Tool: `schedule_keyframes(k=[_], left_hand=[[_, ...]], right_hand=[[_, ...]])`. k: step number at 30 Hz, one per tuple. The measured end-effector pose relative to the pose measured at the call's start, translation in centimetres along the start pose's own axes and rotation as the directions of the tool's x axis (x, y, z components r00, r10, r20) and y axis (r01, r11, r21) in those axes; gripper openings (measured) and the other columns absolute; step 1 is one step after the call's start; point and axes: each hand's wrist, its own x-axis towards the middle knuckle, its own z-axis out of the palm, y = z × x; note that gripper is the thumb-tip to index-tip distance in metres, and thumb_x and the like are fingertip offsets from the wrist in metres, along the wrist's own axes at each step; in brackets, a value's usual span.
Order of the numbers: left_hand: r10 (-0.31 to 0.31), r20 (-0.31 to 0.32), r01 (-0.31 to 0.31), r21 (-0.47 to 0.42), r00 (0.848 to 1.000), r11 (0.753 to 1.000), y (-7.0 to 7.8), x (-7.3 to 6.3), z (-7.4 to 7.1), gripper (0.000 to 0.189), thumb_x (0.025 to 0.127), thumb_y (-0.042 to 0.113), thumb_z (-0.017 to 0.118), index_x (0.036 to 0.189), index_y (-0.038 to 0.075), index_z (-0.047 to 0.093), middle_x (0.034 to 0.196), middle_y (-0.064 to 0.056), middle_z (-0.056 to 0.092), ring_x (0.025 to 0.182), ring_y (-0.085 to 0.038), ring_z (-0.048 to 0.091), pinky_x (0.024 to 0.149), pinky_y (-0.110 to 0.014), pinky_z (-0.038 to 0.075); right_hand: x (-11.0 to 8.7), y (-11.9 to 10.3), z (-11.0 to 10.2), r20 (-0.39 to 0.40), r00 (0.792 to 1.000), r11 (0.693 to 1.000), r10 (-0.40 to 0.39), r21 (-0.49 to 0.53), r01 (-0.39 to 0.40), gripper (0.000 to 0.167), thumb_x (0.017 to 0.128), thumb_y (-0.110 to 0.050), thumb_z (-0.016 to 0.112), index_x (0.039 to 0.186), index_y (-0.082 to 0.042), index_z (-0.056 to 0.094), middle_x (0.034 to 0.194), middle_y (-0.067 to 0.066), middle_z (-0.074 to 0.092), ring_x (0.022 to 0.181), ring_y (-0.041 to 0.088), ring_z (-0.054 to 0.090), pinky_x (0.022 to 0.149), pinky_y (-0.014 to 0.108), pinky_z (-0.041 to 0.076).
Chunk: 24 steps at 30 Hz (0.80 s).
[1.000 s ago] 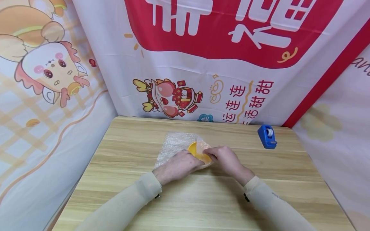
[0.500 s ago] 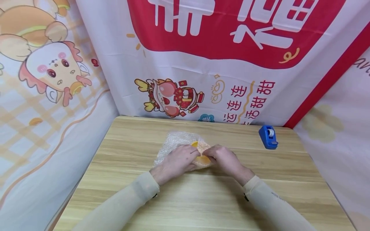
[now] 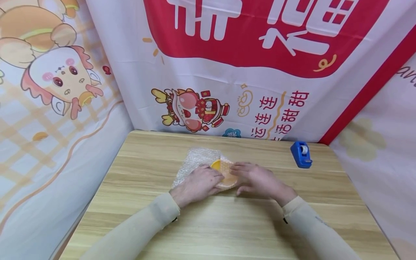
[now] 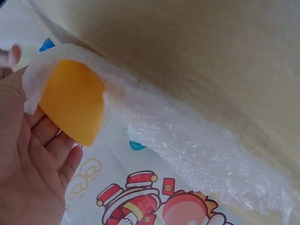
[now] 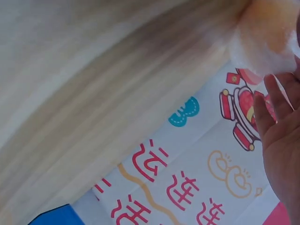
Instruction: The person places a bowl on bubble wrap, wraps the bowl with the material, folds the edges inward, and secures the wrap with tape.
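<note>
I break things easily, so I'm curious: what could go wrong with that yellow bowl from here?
The bubble wrap folded over the yellow bowl might spring open if the right hand lifts; no tape shows on it. Beside the left hand, part of the bowl is bare, so a knock could scratch it. Reaching for the blue tape dispenser, off to the right, may loosen the fold.

"运连连" [image 3: 262, 117], "活甜甜" [image 3: 290, 112], cropped "福" [image 3: 310, 46] on back cloth [image 3: 208, 77]; "an" [image 3: 407, 71] on right cloth [image 3: 386, 115]
</note>
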Motion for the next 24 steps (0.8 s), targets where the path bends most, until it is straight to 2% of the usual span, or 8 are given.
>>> schedule_keyframes(k=[3,7,11,14,19,24], left_hand=[[0.005,0.010,-0.005,-0.001,1.000,1.000,0.0,0.0,0.0,0.043,0.117,0.050,0.072,0.146,0.019,0.081,0.146,0.002,0.085,0.142,-0.016,0.077,0.136,-0.047,0.052],[0.015,0.020,-0.015,-0.016,1.000,1.000,0.1,0.1,-0.1,0.042,0.116,0.048,0.074,0.145,0.019,0.081,0.144,0.002,0.086,0.141,-0.016,0.077,0.137,-0.047,0.051],[0.003,0.052,0.000,-0.059,0.999,0.998,-0.1,0.0,-0.2,0.046,0.117,0.048,0.073,0.151,0.018,0.078,0.151,0.001,0.083,0.147,-0.017,0.074,0.141,-0.050,0.047],[-0.016,0.072,0.025,-0.125,0.997,0.992,-0.4,-0.4,-0.9,0.049,0.119,0.049,0.068,0.157,0.018,0.074,0.157,0.002,0.079,0.152,-0.017,0.071,0.143,-0.052,0.044],[-0.067,0.074,0.084,-0.263,0.995,0.961,-1.6,-1.2,-2.2,0.053,0.121,0.054,0.060,0.161,0.020,0.071,0.162,0.003,0.076,0.156,-0.018,0.068,0.143,-0.053,0.044],[-0.110,0.049,0.119,-0.276,0.993,0.954,-3.7,-0.9,-2.5,0.052,0.120,0.053,0.064,0.159,0.020,0.073,0.162,0.002,0.077,0.154,-0.022,0.070,0.139,-0.054,0.050]], right_hand=[[-0.1,0.3,0.5,0.018,0.999,0.999,-0.038,-0.024,0.038,0.066,0.104,-0.041,0.091,0.161,-0.016,0.072,0.174,0.005,0.066,0.166,0.031,0.061,0.135,0.055,0.054],[0.0,0.4,1.0,-0.011,0.997,0.994,-0.075,-0.080,0.074,0.049,0.109,-0.028,0.086,0.155,-0.014,0.077,0.169,0.007,0.071,0.160,0.031,0.066,0.133,0.053,0.057],[0.1,0.3,0.9,-0.016,0.996,0.990,-0.086,-0.115,0.083,0.042,0.110,-0.021,0.083,0.152,-0.013,0.079,0.168,0.008,0.072,0.158,0.030,0.068,0.133,0.050,0.057],[0.1,0.3,0.9,-0.010,0.996,0.989,-0.088,-0.122,0.086,0.040,0.112,-0.018,0.081,0.151,-0.012,0.079,0.168,0.008,0.071,0.158,0.030,0.068,0.133,0.049,0.057],[0.0,0.4,1.0,-0.008,0.993,0.984,-0.121,-0.136,0.118,0.037,0.112,-0.011,0.077,0.149,-0.010,0.079,0.165,0.010,0.073,0.155,0.031,0.070,0.132,0.050,0.058],[-0.1,0.5,0.9,-0.007,0.990,0.983,-0.139,-0.122,0.137,0.036,0.112,-0.006,0.075,0.147,-0.009,0.080,0.163,0.011,0.075,0.153,0.033,0.072,0.131,0.051,0.059]])
